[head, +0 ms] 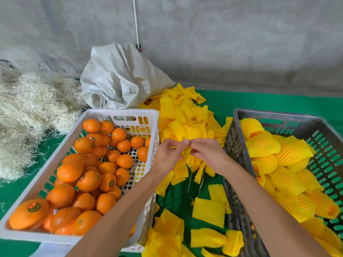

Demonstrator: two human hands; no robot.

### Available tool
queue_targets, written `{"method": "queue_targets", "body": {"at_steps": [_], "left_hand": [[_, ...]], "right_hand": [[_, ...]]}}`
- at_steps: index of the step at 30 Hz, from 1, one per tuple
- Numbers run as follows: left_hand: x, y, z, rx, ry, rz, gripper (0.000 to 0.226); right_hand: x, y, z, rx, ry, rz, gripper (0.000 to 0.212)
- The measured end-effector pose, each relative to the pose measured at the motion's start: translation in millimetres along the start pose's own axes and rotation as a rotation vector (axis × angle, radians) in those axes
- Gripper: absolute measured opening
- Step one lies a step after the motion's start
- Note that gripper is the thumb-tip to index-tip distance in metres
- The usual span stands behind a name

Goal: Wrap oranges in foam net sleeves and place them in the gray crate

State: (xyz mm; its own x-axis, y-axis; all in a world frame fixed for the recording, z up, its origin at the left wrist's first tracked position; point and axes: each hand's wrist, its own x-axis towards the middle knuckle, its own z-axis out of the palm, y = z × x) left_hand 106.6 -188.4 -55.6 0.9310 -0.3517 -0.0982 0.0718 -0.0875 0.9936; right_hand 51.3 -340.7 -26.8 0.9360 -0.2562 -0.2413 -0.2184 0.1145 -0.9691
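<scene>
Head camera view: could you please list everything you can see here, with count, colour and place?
white crate: one, white, left of centre on the green surface
oranges: many, bare, orange, in the white crate
gray crate: one, gray, right
wrapped oranges: many, in yellow netting, in the gray crate
foam net sleeves: many, yellow, loose between the crates
sack: one, pale gray, behind the white crate
straw: one pile, pale tan, far left
green surface: one, under everything
left hand: pinching a sleeve
right hand: pinching the same sleeve
</scene>
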Motion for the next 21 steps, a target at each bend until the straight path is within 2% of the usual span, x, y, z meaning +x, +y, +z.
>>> {"method": "queue_targets", "body": {"at_steps": [2, 4, 7, 9, 15, 19, 21], "left_hand": [[1.9, -1.9, -0.3, 0.016, 0.058, -0.003, 0.029], [3.1, -6.0, -3.0, 0.063, 0.095, 0.045, 0.016], [3.0, -9.1, -5.8, 0.145, 0.082, 0.087, 0.023], [1.6, -9.2, -3.5, 0.116, 0.016, 0.051, 0.018], [-1.2, -3.4, -2.7, -0.221, -0.083, -0.114, 0.023], [-2.2, 0.7, -3.2, -0.357, -0.182, -0.238, 0.016], [-2.5, 0.0, -1.8, -0.351, -0.201, -0.244, 0.018]], "right_hand": [[-0.7, 3.8, 4.0, -0.184, 0.040, -0.061, 0.024], [0.3, 8.2, 9.1, -0.233, 0.088, -0.086, 0.022], [2.0, 9.4, 11.4, -0.014, 0.118, -0.068, 0.014], [2.7, 6.9, 7.8, 0.173, 0.120, -0.037, 0.014], [5.4, 4.5, 3.9, 0.543, 0.140, 0.212, 0.017], [6.4, 2.8, 3.1, 0.512, 0.156, 0.251, 0.012], [6.5, 3.8, 3.6, 0.340, 0.206, 0.178, 0.017]]}}
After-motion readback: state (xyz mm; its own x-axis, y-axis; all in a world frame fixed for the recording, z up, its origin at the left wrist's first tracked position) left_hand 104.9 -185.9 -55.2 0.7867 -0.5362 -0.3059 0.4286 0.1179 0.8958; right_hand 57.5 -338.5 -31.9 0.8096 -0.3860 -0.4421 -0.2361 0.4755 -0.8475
